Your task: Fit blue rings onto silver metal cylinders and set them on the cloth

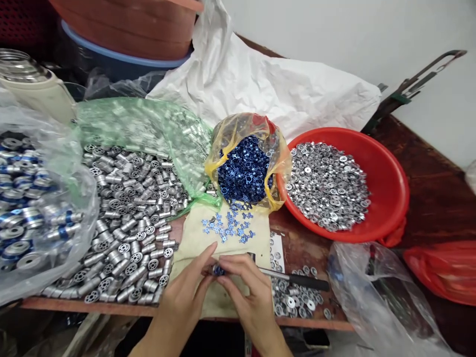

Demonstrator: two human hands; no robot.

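Note:
My left hand [188, 290] and my right hand [247, 290] meet over a beige cloth [193, 238] at the table's front edge. Together their fingertips pinch a small metal part with a blue piece [217, 270] on it. Loose blue star-shaped pieces [228, 228] lie scattered on the cloth just beyond my fingers. Behind them a yellow bag [247, 166] stands open, full of the same blue pieces. A heap of silver cylinders [126, 218] spreads out to the left of the cloth.
A red basin [390, 183] of silver washers sits at the right. A black-handled tool [297, 280] lies among loose washers beside my right hand. A clear bag [33, 208] of assembled silver-and-blue parts sits at left. White, green and clear plastic bags lie around.

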